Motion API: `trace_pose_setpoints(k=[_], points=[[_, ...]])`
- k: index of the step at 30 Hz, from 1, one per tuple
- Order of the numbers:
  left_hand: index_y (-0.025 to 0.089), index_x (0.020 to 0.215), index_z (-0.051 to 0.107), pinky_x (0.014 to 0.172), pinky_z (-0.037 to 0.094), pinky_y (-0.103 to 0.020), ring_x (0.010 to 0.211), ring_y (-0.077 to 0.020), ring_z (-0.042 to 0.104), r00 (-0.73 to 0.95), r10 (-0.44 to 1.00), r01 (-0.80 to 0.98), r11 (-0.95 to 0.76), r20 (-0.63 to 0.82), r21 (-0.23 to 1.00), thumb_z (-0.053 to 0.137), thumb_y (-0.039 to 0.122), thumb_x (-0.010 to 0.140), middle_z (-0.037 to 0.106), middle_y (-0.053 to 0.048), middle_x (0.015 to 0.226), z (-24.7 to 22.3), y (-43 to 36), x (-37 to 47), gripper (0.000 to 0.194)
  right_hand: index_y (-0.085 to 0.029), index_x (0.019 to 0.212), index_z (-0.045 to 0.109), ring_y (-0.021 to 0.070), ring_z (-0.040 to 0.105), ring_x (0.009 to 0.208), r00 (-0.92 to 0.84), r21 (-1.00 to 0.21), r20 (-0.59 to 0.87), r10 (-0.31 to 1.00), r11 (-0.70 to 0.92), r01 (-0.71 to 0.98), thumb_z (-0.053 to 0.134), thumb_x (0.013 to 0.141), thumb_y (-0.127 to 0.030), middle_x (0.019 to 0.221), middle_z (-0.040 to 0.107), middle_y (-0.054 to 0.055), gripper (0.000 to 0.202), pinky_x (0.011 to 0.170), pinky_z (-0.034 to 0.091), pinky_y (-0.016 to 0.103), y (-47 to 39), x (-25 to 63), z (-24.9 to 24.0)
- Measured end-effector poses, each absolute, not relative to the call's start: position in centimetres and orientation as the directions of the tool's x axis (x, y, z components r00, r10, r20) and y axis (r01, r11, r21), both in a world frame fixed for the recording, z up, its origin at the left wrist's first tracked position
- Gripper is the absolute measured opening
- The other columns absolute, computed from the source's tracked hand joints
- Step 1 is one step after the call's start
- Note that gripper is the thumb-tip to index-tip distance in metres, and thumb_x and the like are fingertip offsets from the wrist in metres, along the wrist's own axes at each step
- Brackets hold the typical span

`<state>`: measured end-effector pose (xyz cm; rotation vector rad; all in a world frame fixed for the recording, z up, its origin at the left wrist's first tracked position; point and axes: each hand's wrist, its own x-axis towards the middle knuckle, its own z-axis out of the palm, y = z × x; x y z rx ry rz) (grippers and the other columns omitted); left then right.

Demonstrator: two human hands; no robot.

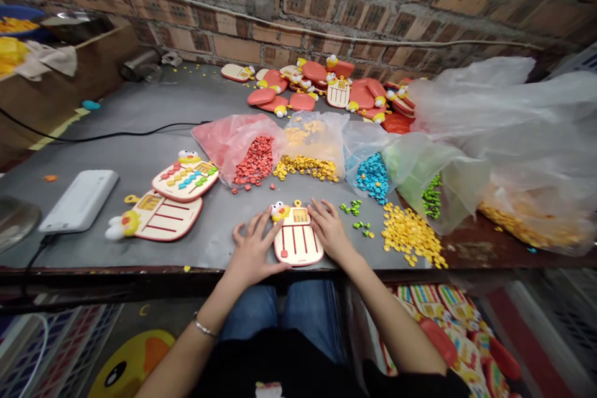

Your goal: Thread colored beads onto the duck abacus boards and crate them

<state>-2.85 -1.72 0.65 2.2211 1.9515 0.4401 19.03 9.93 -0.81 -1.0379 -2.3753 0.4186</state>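
Our black cloth shirt [280, 357] is cut off. Left hand [254, 250] and right hand [333, 235], fingers spread, touch the cream duck-headed plastic board [300, 250], pointing lengthwise away.

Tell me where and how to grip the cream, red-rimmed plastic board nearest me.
Likely the side edges of the board, below its yellow duck head, coming from left and right: it lies flat, face up, and those long edges face opposite ways.

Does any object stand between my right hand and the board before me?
Nothing visible does: your right hand touches the upper right edge of the board. The loose green beads lie on the hand's other side.
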Motion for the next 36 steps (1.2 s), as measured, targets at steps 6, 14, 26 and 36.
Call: trace_pose_setpoints(k=[6, 14, 26, 36], points=[[0.031, 0.146, 0.034, 0.102, 0.022, -0.059, 0.132, -0.0394, 0.032, 0.107, 0.989, 0.948, -0.133, 0.106, 0.289, 0.067, 0.063, 0.07, 0.024, -0.015, 0.155, 0.8, -1.7, -2.8, 0.089, -0.023, 0.135, 0.053, 0.0318, 0.033, 0.135, -0.592, -0.443, 0.277, 0.757, 0.647, 0.62, 0.042, 0.096, -0.028, 0.139, 0.052, 0.009, 0.041, 0.1, 0.041, 0.057, 8.7, 19.7, -1.2], [0.034, 0.145, 0.034, 0.101, 0.023, -0.058, 0.127, -0.04, 0.036, 0.08, 0.992, 0.943, -0.109, 0.102, 0.313, 0.069, 0.066, 0.065, 0.025, -0.011, 0.156, 1.0, -1.8, -2.8, 0.094, -0.024, 0.097, 0.071, 0.0243, 0.054, 0.092, -0.53, -0.554, 0.389, 0.754, 0.651, 0.52, 0.05, 0.093, -0.023, 0.096, 0.065, 0.009, 0.022, 0.083, 0.05, 0.044, 9.6, 19.0, 0.2], [0.028, 0.15, 0.024, 0.1, 0.024, -0.056, 0.128, -0.0379, 0.036, 0.064, 0.994, 0.925, -0.094, 0.092, 0.369, 0.07, 0.063, 0.065, 0.027, -0.013, 0.155, 1.0, -1.7, -3.1, 0.103, -0.02, 0.082, 0.071, 0.0198, 0.059, 0.078, -0.653, -0.667, 0.234, 0.72, 0.607, 0.431, 0.056, 0.09, -0.023, 0.079, 0.062, 0.006, 0.017, 0.071, 0.048, 0.033, 10.4, 19.5, 1.9], [0.024, 0.149, 0.027, 0.103, 0.022, -0.057, 0.13, -0.038, 0.034, -0.002, 0.996, 0.932, -0.03, 0.087, 0.361, 0.068, 0.061, 0.067, 0.021, -0.012, 0.157, 0.9, -1.6, -2.9, 0.099, -0.021, 0.079, 0.069, 0.0191, 0.059, 0.083, -0.626, -0.674, 0.287, 0.725, 0.618, 0.405, 0.058, 0.087, -0.02, 0.083, 0.063, 0.005, 0.013, 0.077, 0.048, 0.032, 11.4, 17.5, 1.3]])
